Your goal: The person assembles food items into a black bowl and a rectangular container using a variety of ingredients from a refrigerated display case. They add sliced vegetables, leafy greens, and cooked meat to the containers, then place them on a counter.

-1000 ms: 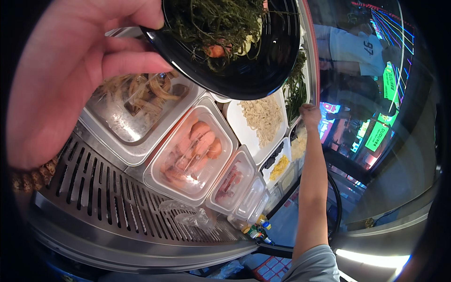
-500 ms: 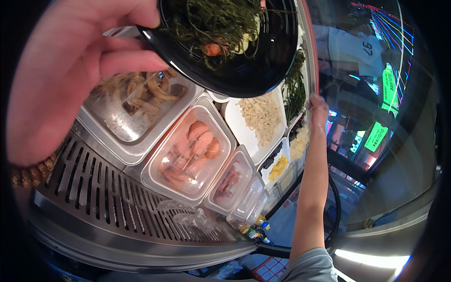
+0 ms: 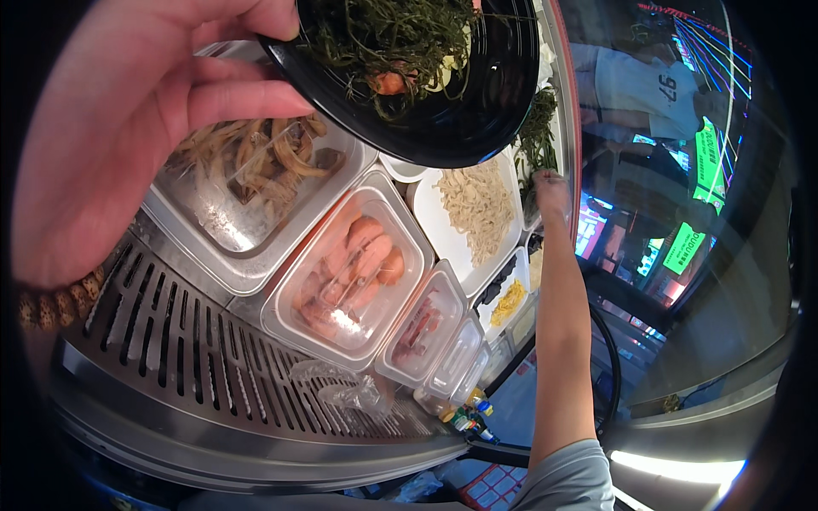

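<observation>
My left hand (image 3: 111,128) grips the rim of a black bowl (image 3: 503,94), thumb on top and fingers beneath. Dark green seaweed strands (image 3: 383,43) fill much of the bowl, with an orange piece (image 3: 389,83) and pale yellow bits among them. On the far right, my right hand (image 3: 552,194) reaches to the near end of a tray of dark green strands (image 3: 537,128). Its fingers are curled down against the food; whatever they pinch is too small to make out. Shredded pale food (image 3: 477,209) lies in a white tray just left of that hand.
Lidded tubs hold brownish strips (image 3: 256,170), pinkish-orange pieces (image 3: 362,268) and reddish bits (image 3: 417,328). Yellow shreds (image 3: 509,302) sit farther along. A slotted metal grille (image 3: 196,358) with a crumpled plastic bag (image 3: 341,392) runs along the near side. Curved glass (image 3: 707,298) bounds the right.
My right hand has moved slightly left and down from the counter's rim to the green strands. My left hand still holds the bowl, shifted only a little.
</observation>
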Demonstrator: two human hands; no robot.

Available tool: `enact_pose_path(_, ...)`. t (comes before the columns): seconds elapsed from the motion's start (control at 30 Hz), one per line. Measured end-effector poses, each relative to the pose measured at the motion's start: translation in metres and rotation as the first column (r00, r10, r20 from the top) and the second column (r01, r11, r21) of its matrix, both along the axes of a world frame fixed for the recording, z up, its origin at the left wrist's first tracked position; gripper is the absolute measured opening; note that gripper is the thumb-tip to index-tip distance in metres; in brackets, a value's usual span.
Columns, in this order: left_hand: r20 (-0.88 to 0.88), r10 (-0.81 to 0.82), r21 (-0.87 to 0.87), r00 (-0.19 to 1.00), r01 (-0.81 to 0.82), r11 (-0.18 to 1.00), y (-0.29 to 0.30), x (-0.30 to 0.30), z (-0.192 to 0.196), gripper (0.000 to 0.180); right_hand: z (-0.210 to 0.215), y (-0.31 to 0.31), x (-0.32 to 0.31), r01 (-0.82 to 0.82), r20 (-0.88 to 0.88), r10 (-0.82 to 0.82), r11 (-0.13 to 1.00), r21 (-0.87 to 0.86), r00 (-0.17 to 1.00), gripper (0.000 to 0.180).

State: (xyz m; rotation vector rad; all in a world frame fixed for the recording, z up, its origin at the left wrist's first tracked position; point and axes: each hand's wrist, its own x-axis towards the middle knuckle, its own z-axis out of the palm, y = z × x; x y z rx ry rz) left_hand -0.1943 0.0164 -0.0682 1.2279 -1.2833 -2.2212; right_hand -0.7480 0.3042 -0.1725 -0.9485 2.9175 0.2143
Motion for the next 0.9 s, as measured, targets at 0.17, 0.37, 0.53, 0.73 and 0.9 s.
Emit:
enact_pose_path(0.17,-0.010,0.025,0.021,1.000,-0.024,0.999,-0.001,-0.001,0.002,0.037,-0.001,0.027,-0.019,0.368,0.371,-0.205,0.813,-0.451,0.906,0.015)
enact_pose_path(0.37,0.014,0.010,0.015,1.000,-0.010,1.000,-0.001,0.001,0.001,0.031,0.023,0.002,0.010,0.379,0.499,-0.071,0.744,-0.550,0.864,0.008)
enact_pose_path(0.53,-0.001,0.024,0.015,1.000,-0.024,1.000,-0.001,0.003,-0.004,0.031,0.047,-0.050,0.040,0.341,0.455,0.053,0.587,-0.734,0.889,0.011)
enact_pose_path(0.73,-0.039,0.047,0.046,0.998,-0.045,0.998,-0.001,0.000,-0.001,0.028,0.047,-0.075,0.044,0.267,0.575,0.166,0.760,-0.592,0.801,0.025)
enact_pose_path(0.9,-0.146,0.068,0.112,0.987,-0.052,0.992,-0.004,0.005,-0.010,0.021,0.029,-0.052,0.044,0.361,0.621,-0.011,0.822,-0.440,0.783,0.027)
